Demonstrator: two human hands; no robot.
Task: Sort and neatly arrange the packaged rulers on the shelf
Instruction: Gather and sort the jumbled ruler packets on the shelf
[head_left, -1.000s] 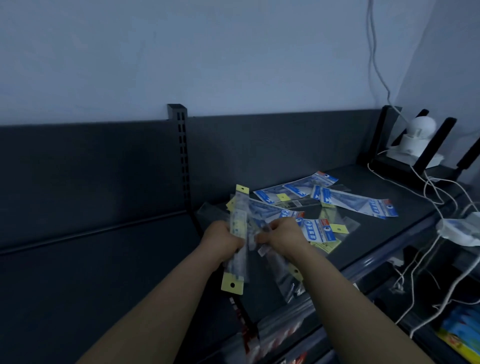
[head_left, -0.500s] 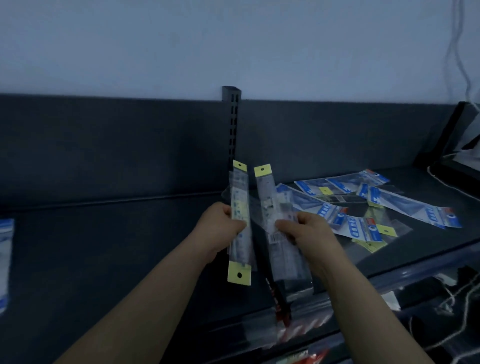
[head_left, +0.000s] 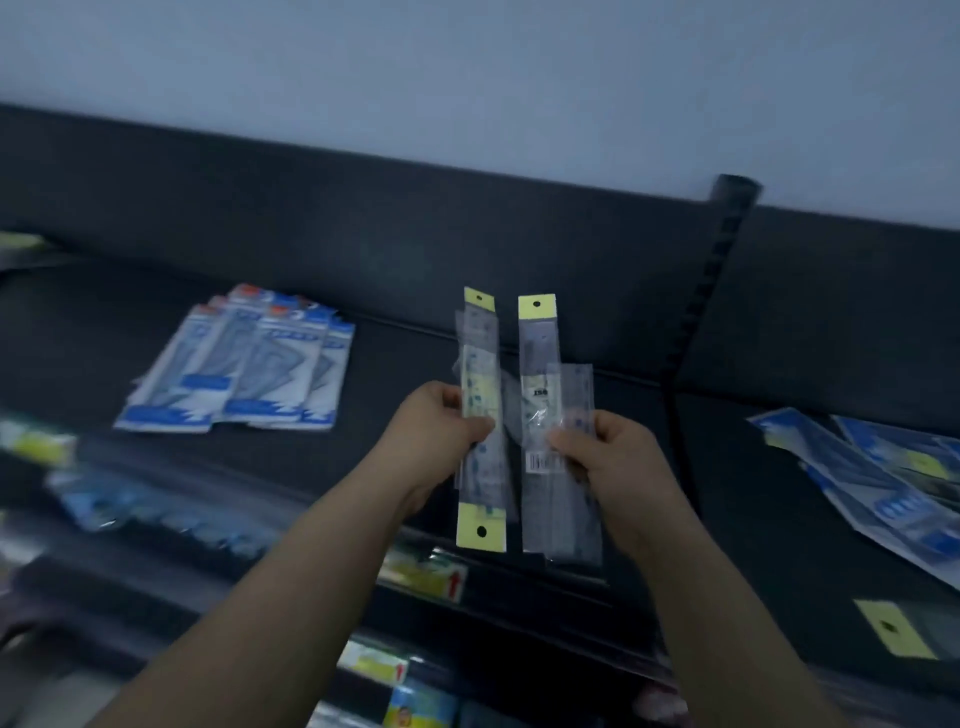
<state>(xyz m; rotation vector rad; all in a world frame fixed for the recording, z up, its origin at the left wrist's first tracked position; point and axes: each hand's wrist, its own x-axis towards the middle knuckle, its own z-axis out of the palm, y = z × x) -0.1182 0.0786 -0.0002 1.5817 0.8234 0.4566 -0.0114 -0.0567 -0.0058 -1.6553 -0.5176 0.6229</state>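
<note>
My left hand (head_left: 434, 436) grips a clear ruler pack with yellow tabs at both ends (head_left: 482, 364), held upright above the dark shelf (head_left: 395, 364). Just to its right, my right hand (head_left: 613, 462) pinches two or three clear ruler packs (head_left: 543, 343), one with a yellow top tab and a barcode label. A fanned, orderly stack of blue-and-white packs (head_left: 244, 369) lies on the shelf to the left. On the right section loose blue packs (head_left: 878, 478) lie in a jumble, and a yellow-tabbed pack (head_left: 893, 629) lies nearer the front.
A slotted black upright (head_left: 711, 270) divides the shelf's left and right sections. Behind runs a dark back panel (head_left: 467, 228) under a pale wall. Below the front edge hang price labels (head_left: 426, 571) and blurred goods (head_left: 156, 514) on lower shelves.
The view has swung left, bringing the fanned blue stack into sight. Both hands have moved left with their ruler packs, which now stand a little apart, side by side.
</note>
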